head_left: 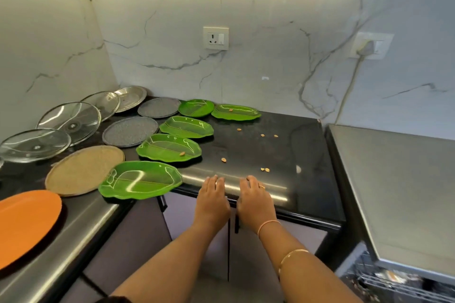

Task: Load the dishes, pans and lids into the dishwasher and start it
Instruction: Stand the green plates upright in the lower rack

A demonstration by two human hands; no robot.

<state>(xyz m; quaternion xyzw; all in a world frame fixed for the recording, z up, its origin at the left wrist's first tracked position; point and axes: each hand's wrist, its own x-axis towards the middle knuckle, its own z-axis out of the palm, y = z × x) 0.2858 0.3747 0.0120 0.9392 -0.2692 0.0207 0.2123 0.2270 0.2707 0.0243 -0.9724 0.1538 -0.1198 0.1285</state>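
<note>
My left hand (212, 200) and my right hand (253, 200) rest side by side, palms down, on the front edge of the black counter (295, 179), holding nothing. Left of them lie several green leaf-shaped plates; the nearest green plate (140, 179) overhangs the counter edge. Behind are a tan round plate (85, 170), two grey speckled plates (130, 131), glass lids (70, 120), a steel plate (130, 98) and an orange plate (24, 224) at the far left. The dishwasher rack (394, 283) shows at the bottom right.
Small food scraps (264, 169) are scattered on the counter right of the plates. A grey appliance top (398, 192) stands to the right. Marble walls carry a socket (216, 38) and a plugged-in cord (366, 48). Cabinet doors (197, 241) are below the counter.
</note>
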